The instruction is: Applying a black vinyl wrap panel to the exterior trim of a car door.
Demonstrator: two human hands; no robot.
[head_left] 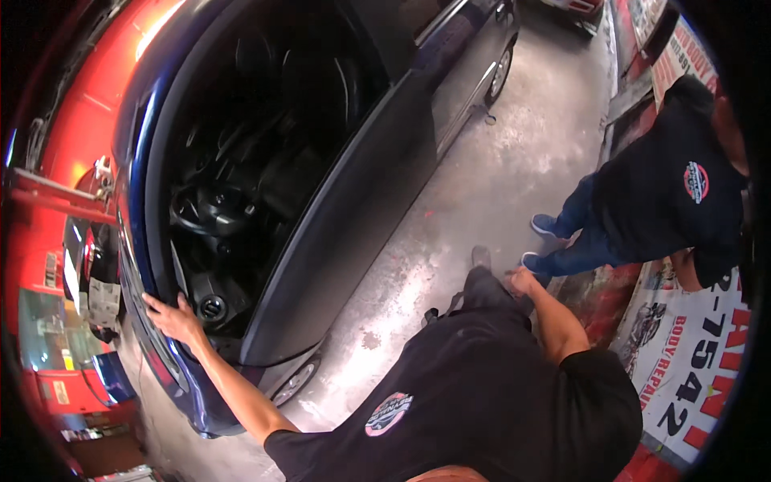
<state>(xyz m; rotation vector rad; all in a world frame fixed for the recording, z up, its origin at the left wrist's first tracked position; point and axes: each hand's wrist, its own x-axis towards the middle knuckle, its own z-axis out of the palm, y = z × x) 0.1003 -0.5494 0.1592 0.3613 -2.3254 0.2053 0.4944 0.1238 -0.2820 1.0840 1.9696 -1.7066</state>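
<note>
A blue car (144, 136) stands at the left, its dark bay (241, 153) uncovered and full of black parts, hard to make out in the shadow. My left hand (175, 320) lies on the car's near edge, fingers spread, beside a round black part (212, 308) inside the bay. A dull grey side panel (337, 241) runs along the bay's right side. Out over the floor, by my dark trousers, is my right hand (522, 281). Its fingers are curled in, and whatever they may hold is hidden.
At the right stands another person in a black shirt (666, 177) and jeans. Behind them hangs a printed banner (683, 353). Concrete floor (458, 209) lies between us and the car. Another vehicle (574, 8) is at the far end; a red wall (60, 305) borders the left.
</note>
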